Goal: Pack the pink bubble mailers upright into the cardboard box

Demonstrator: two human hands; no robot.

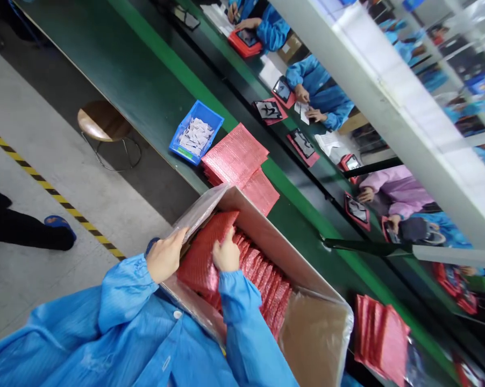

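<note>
A cardboard box (315,328) lined with clear plastic stands tilted in view at the front, holding a row of red bubble-wrap bags (262,269) packed on edge. My left hand (166,257) is closed over the box's near-left rim, where the plastic liner folds out. Inside the box, my right hand (227,252) grips a red bubble bag (202,252) that leans at the left end of the row; its fingertips are partly hidden. Just beyond the box lies a stack of red bubble bags (236,153) on the green bench.
A blue bin (196,132) of small white slips sits beside the stack. More red bags (382,338) stand at the right. Past a conveyor belt (226,86), co-workers in blue and pink sleeves handle tablet-like devices. A round stool (101,121) stands left of the bench (145,97).
</note>
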